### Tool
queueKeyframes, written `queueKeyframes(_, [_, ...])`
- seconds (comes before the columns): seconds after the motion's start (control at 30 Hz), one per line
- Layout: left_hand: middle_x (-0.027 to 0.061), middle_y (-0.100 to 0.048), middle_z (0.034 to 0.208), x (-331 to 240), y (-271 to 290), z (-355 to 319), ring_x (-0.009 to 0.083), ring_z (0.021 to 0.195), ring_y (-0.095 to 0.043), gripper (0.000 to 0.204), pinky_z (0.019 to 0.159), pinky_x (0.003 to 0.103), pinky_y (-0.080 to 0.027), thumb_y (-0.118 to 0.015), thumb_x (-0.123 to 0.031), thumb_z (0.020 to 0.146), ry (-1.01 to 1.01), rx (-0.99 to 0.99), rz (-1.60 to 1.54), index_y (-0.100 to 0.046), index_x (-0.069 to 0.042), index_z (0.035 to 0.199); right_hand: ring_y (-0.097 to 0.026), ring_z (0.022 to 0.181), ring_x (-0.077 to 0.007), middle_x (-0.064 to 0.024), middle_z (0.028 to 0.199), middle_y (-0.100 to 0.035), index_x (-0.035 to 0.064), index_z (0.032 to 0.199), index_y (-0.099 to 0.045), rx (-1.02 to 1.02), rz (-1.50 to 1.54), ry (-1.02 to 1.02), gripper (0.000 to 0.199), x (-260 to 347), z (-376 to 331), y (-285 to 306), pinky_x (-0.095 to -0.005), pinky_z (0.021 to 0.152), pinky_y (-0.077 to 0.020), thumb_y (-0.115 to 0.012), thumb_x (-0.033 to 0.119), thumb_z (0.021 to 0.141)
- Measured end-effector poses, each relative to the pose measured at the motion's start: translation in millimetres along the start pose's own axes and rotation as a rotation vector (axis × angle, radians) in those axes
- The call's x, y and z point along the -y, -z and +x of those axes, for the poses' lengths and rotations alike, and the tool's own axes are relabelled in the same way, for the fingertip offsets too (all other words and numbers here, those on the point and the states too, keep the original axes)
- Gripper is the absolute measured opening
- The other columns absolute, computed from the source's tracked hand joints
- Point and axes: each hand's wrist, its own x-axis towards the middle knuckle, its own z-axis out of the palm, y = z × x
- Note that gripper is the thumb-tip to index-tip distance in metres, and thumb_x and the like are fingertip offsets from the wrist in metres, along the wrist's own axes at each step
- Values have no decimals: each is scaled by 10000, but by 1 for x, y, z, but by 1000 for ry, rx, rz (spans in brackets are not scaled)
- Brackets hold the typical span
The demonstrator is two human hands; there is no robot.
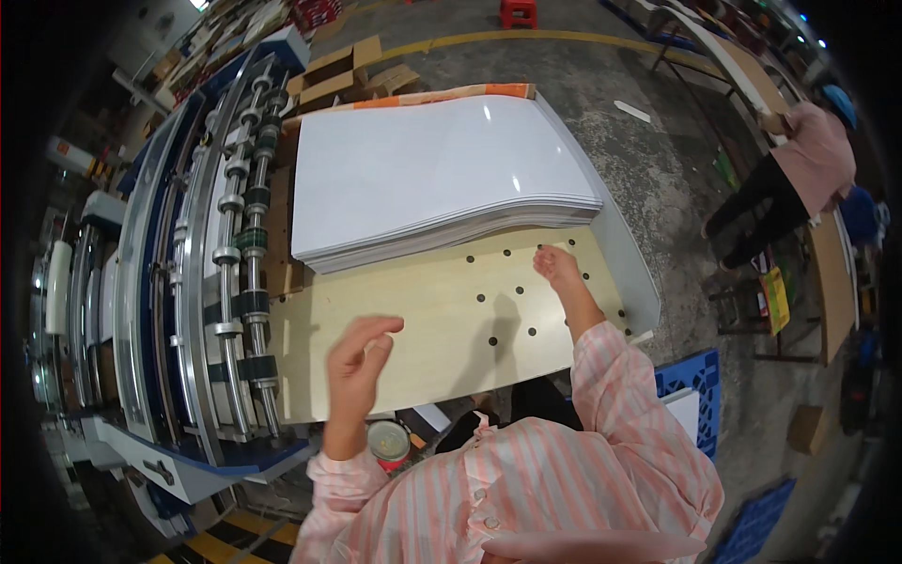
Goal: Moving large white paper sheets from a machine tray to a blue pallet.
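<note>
The stack of wide, glossy paper sheets (442,169) is white. Black round spots dot the pale yellow flat board (395,315). Pink and white stripes run over the button-front cloth shirt (573,470). Silver and dark green alternate along the machine's long metal roller shafts (252,239). The small plastic stool (518,13) is red; the painted floor line (489,36), yellow.

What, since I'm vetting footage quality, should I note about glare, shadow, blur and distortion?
In the head view, bright glare spots on the white sheet stack; in the head view, a soft shadow on the pale board, and the left hand looks slightly blurred; also in the head view, curved edges on the roller machine and black corners.
</note>
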Motion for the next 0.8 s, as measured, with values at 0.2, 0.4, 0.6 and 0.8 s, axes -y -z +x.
queueKeyframes(0.2, [75,-452,627,-115,-33,69,204,726,-505,114,685,321,-417,-631,-76,659,-448,301,-743,-524,-60,695,-530,696,-241,-109,804,-521,16,890,-448,-213,226,12,197,38,95,14,-359,629,-469,-493,172,779])
queueKeyframes(0.4, [44,-453,673,-142,-61,100,159,688,-491,143,647,302,-435,-660,-112,647,-352,93,-923,-522,-88,676,-505,808,-275,-148,879,-478,-15,900,-376,-287,336,-69,313,68,134,-7,-425,770,-438,-488,260,802])
queueKeyframes(0.6, [-22,-485,780,-141,-74,133,112,811,-464,105,753,275,-421,-643,-90,668,-192,169,-930,-557,-133,708,-496,743,-244,-128,831,-471,-12,878,-385,-267,256,-152,295,68,152,9,-439,741,-438,-504,244,793])
queueKeyframes(0.8, [-47,-503,827,-167,-80,150,92,876,-446,53,821,265,-400,-618,-100,699,-21,168,-908,-578,-134,708,-488,696,-194,-78,781,-483,36,805,-437,-263,250,-211,242,71,158,-2,-354,696,-443,-530,253,752])
